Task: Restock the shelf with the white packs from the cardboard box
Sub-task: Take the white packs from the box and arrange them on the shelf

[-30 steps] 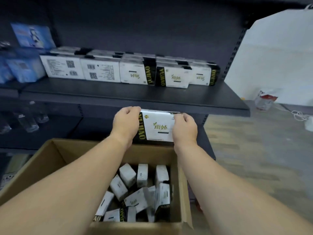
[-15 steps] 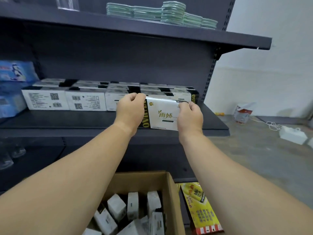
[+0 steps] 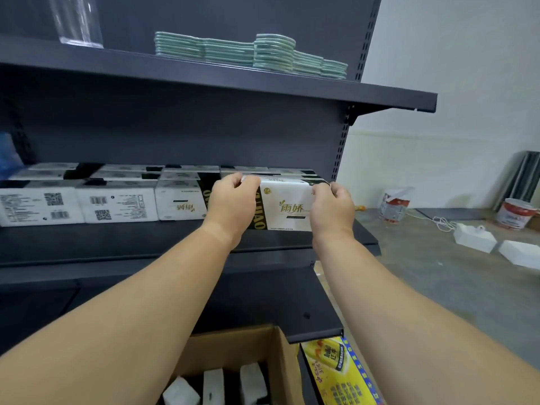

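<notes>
shelf (image 3: 277, 244), dark metal, middle tier of the rack: landmark for this entry.

item 1: white tissue pack (image 3: 287, 207), green characters on its front, black band with gold letters at its left end. held upright at the right end of the shelf's front row, its bottom edge at or just above the shelf surface; contact cannot be told. left hand (image 3: 232, 204) grips its top left corner, fingers curled over the top edge; right hand (image 3: 331, 207) pinches its top right corner likewise.

item 2: shelved packs (image 3: 117, 203), same kind, 3 visible in the front row to the left of the held pack, more rows behind toward the back of the shelf. the nearest one looks to touch the held pack, but the left hand hides the joint.

item 3: cardboard box (image 3: 271, 352), below and in front of the shelf, open; at least 3 white packs (image 3: 213, 385) show inside.

item 4: green stacked packets (image 3: 251, 52) and a clear vase (image 3: 77, 21), on the tier above the shelf.

step in hand: placing, judged nearly done.

next move: calls for seating the pack flat, flush with the front row, then letting go with both hands and reaching down to the box for another.
</notes>
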Demonstrator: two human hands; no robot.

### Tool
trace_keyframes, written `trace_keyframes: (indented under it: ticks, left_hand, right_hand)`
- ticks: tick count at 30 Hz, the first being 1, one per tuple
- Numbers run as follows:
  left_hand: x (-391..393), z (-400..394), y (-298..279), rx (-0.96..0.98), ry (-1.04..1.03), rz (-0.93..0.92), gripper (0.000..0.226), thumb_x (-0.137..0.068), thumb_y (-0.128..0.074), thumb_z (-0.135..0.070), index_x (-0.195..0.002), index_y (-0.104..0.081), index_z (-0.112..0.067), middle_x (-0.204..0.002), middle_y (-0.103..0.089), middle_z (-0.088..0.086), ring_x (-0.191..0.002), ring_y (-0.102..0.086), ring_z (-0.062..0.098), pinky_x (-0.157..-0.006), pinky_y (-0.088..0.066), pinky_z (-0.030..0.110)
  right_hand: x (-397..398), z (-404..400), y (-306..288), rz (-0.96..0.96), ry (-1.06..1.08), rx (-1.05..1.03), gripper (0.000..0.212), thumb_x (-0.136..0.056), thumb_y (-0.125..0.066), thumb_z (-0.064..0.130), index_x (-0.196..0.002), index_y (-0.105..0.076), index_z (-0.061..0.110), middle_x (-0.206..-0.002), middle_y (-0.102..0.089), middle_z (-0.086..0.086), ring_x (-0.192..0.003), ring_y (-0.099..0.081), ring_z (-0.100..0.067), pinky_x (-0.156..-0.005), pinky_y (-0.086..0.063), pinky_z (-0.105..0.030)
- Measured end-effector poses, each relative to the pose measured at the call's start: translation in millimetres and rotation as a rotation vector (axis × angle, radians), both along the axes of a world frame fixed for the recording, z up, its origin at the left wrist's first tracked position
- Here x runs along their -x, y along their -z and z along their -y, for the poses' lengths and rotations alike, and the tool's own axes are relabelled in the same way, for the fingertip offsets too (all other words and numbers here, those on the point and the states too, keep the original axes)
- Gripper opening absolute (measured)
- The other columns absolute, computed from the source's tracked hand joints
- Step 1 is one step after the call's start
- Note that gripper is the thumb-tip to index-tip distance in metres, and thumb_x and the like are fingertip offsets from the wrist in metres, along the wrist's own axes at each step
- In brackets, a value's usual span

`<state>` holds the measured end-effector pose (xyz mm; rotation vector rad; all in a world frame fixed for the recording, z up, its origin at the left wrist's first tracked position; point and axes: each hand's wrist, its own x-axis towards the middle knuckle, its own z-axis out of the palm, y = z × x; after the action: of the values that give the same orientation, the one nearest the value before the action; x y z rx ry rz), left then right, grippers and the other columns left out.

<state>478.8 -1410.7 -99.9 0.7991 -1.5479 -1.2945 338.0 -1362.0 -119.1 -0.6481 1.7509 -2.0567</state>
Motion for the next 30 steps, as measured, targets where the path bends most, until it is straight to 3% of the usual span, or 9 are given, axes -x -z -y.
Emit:
trace_keyframes:
  ticks: [4,8,11,15,18,21,23,26,30]
  left_hand:
    - [34,5,3,-0.03,-0.004,0.018,0.032,-0.092,-0.049,-0.028,-0.095,-0.056,0.003,-0.081,-0.059,0.009,-0.074,-0.056,0.022,-0.065,-0.047,0.034]
    - [81,14,11,-0.09,-0.038,0.055,0.024,-0.093,-0.051,-0.032,-0.101,-0.063,-0.013,-0.093,-0.067,0.005,-0.09,-0.061,0.023,-0.075,-0.049,0.036]
    - [117,22,16,-0.137,-0.062,0.056,0.033,-0.089,-0.052,-0.036,-0.113,-0.063,-0.016,-0.106,-0.068,0.005,-0.102,-0.06,0.025,-0.084,-0.046,0.038]
    - [157,31,21,-0.195,-0.069,0.052,0.014,-0.094,-0.053,-0.03,-0.088,-0.062,-0.021,-0.084,-0.064,-0.002,-0.082,-0.057,0.017,-0.066,-0.041,0.03]
    - [176,36,26,-0.214,-0.079,0.046,0.016,-0.097,-0.054,-0.029,-0.082,-0.06,-0.028,-0.084,-0.063,-0.009,-0.078,-0.056,0.01,-0.063,-0.04,0.027]
    - [185,44,31,-0.216,-0.117,0.078,0.013,-0.096,-0.054,-0.032,-0.089,-0.064,-0.027,-0.09,-0.065,-0.009,-0.083,-0.056,0.012,-0.069,-0.043,0.027]
    - [189,50,33,-0.217,-0.144,0.115,0.017,-0.096,-0.053,-0.034,-0.1,-0.066,-0.024,-0.094,-0.065,-0.007,-0.083,-0.055,0.013,-0.073,-0.046,0.03]
    - [193,59,36,-0.223,-0.172,0.137,0.022,-0.096,-0.052,-0.036,-0.105,-0.065,-0.02,-0.095,-0.066,-0.004,-0.086,-0.057,0.013,-0.067,-0.041,0.028]
    - [194,68,41,-0.223,-0.212,0.175,0.06,-0.077,-0.057,-0.052,-0.128,-0.06,-0.019,-0.12,-0.067,-0.004,-0.111,-0.06,0.019,-0.095,-0.048,0.036]
  right_hand:
    - [34,6,6,0.006,0.0,-0.001,0.036,-0.071,-0.048,0.036,-0.107,-0.049,0.03,-0.104,-0.058,0.0,-0.085,-0.056,-0.02,-0.068,-0.05,-0.035]
    - [82,16,11,-0.014,0.001,-0.002,0.021,-0.082,-0.05,0.028,-0.101,-0.042,0.026,-0.089,-0.053,0.003,-0.08,-0.049,-0.02,-0.061,-0.04,-0.029]
    - [117,23,10,-0.022,0.002,-0.003,0.013,-0.091,-0.051,0.021,-0.103,-0.054,0.016,-0.078,-0.051,0.004,-0.068,-0.045,-0.015,-0.054,-0.034,-0.027]
    - [155,37,17,0.022,-0.016,-0.001,0.029,-0.091,-0.053,0.023,-0.117,-0.059,0.012,-0.087,-0.058,0.002,-0.071,-0.052,-0.012,-0.059,-0.038,-0.027]
    - [172,42,25,0.05,-0.051,0.023,0.018,-0.091,-0.053,0.019,-0.106,-0.061,0.015,-0.082,-0.057,0.005,-0.075,-0.053,-0.015,-0.063,-0.04,-0.026]
    - [180,48,29,0.052,-0.067,0.037,0.007,-0.094,-0.054,0.014,-0.095,-0.06,0.017,-0.077,-0.051,0.016,-0.071,-0.051,-0.009,-0.062,-0.039,-0.021]
    - [184,56,32,0.067,-0.101,0.028,0.008,-0.093,-0.054,0.016,-0.096,-0.061,0.014,-0.075,-0.055,0.01,-0.07,-0.05,-0.015,-0.062,-0.038,-0.027]
    - [187,66,35,0.074,-0.142,0.022,0.01,-0.093,-0.053,0.015,-0.097,-0.062,0.011,-0.075,-0.058,0.003,-0.069,-0.048,-0.015,-0.063,-0.036,-0.029]
    - [191,78,41,0.063,-0.161,-0.003,0.02,-0.092,-0.053,0.017,-0.108,-0.063,0.009,-0.084,-0.062,0.0,-0.074,-0.052,-0.015,-0.065,-0.038,-0.03]
